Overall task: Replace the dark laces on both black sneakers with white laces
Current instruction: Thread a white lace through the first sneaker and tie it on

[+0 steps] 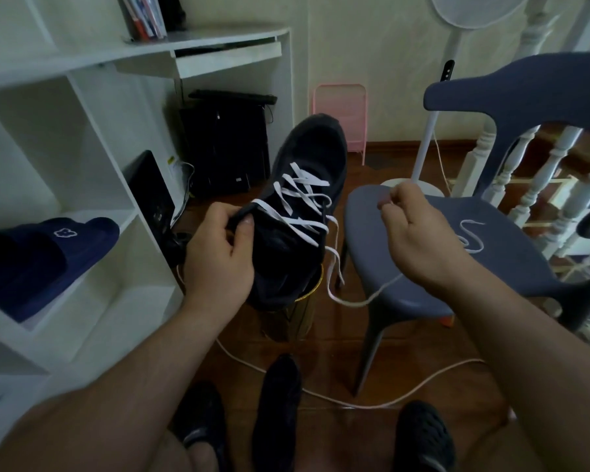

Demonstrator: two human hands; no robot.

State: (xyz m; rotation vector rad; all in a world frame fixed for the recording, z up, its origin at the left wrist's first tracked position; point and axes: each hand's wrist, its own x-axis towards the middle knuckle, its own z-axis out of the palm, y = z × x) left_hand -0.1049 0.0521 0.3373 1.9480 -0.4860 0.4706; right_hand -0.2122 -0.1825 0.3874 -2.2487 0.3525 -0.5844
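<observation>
Left hand is gripping the sneaker, toe pointing away; right hand, right of the eyelets, is pinching the white lace.

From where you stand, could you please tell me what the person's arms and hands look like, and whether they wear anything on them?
Both arms are bare up to the frame's edge: no sleeves show. The left hand and the right hand wear no gloves, and I see no rings, watch or bracelet on either wrist.
</observation>
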